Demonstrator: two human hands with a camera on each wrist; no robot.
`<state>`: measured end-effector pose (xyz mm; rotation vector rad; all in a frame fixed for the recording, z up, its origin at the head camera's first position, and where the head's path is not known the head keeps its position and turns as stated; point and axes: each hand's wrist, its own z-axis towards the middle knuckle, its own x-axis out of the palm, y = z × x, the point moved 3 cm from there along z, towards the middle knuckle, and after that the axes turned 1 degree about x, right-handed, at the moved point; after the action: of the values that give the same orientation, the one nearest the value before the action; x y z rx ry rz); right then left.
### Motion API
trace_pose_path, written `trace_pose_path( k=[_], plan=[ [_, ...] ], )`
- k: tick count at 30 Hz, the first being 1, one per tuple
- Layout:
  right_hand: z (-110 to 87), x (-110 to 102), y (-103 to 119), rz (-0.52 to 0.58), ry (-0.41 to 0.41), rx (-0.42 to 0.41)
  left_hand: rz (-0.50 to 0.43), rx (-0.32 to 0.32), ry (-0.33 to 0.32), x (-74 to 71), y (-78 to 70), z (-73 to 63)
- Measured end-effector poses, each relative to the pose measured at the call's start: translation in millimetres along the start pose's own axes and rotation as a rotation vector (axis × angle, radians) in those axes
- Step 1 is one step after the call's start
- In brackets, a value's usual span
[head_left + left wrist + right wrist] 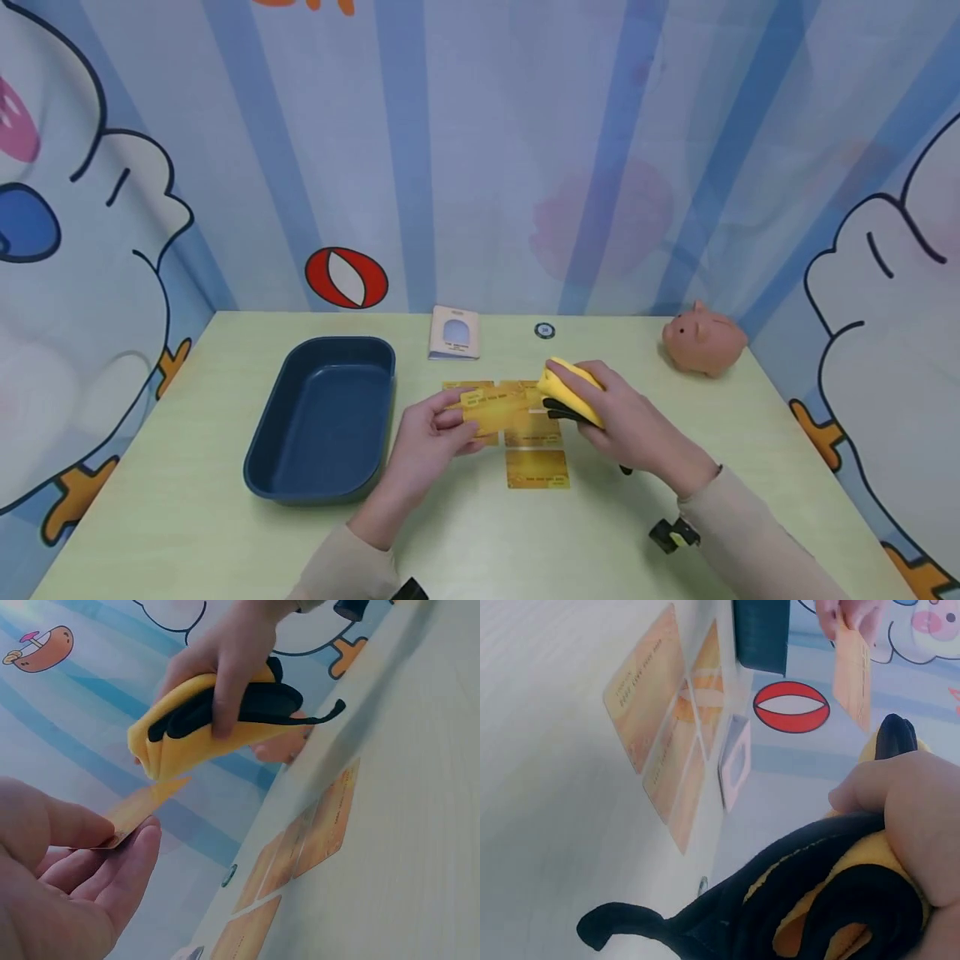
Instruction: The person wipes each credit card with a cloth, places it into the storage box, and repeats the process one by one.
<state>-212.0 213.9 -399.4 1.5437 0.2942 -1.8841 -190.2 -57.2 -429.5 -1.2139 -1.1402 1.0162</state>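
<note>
My left hand (426,435) pinches a gold card (495,408) between thumb and fingers, raised over the table. In the left wrist view the held card (139,814) is tilted, its far end just below a folded yellow-and-black cloth (195,735). That cloth (572,390) is in my right hand (633,423), thumb and fingers curled round it. A black strap end (619,922) hangs from the cloth in the right wrist view. Beneath my hands, several more gold cards (537,470) lie flat in neat rows, partly covered by the left hand and held card.
A deep blue tray (258,442) stands left of my left hand. Behind the cards are a small pale booklet (453,333) and a round dark chip (544,331). A pink piggy bank (703,340) sits at the back right, near the printed backdrop (480,167).
</note>
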Motion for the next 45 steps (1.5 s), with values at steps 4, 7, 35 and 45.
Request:
trace_pose_path(
  k=[4,7,35,45],
  plan=[
    [-0.3,-3.6,-2.4,0.014,-0.009,0.008,0.045,0.034,-0.029,1.8,2.3,-1.2],
    [-0.5,-5.8,-2.0,0.025,-0.015,0.008,0.068,0.055,-0.046,2.7,4.6,-0.8],
    [9.1,-17.6,12.3,0.04,-0.064,-0.047,0.082,0.087,-0.095,2.3,11.3,5.7],
    [10.7,-16.7,14.6,0.045,-0.08,-0.072,0.005,0.102,0.028,4.8,10.9,7.6]
  ],
)
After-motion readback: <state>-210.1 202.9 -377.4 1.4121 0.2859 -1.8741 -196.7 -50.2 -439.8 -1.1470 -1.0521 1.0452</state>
